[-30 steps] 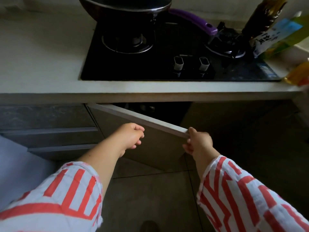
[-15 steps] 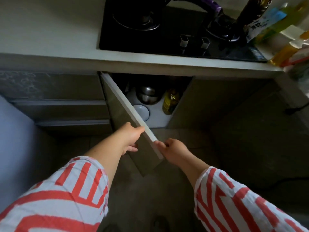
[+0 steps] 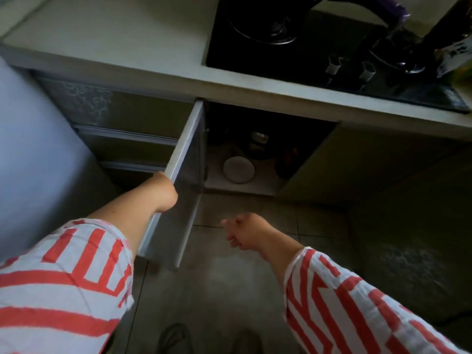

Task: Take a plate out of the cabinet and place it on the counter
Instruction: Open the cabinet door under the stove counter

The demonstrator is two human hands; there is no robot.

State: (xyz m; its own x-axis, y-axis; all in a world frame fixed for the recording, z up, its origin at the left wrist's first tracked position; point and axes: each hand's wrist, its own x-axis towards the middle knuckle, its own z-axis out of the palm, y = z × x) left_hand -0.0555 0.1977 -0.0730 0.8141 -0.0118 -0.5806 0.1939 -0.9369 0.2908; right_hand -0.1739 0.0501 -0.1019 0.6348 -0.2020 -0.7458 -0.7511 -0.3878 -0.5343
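A white plate (image 3: 238, 169) lies flat on the floor of the open cabinet (image 3: 255, 185) under the counter (image 3: 115, 42). The cabinet door (image 3: 184, 159) stands swung wide out toward me. My left hand (image 3: 164, 191) grips the door's top edge, its fingers hidden behind the panel. My right hand (image 3: 240, 233) hangs free in front of the opening, below and nearer than the plate, fingers loosely apart and holding nothing. The picture is blurred by motion.
Behind the plate sit a dark pot (image 3: 258, 146) and a dark bottle (image 3: 286, 162). A black gas stove (image 3: 293, 57) with a pan takes up the counter's right; bottles (image 3: 454, 54) stand at its far right. Drawers (image 3: 122, 139) and a pale appliance (image 3: 30, 149) are left.
The door has swung from part open to wide open. My right hand has let go of its edge and dropped free. The plate has come into full view.
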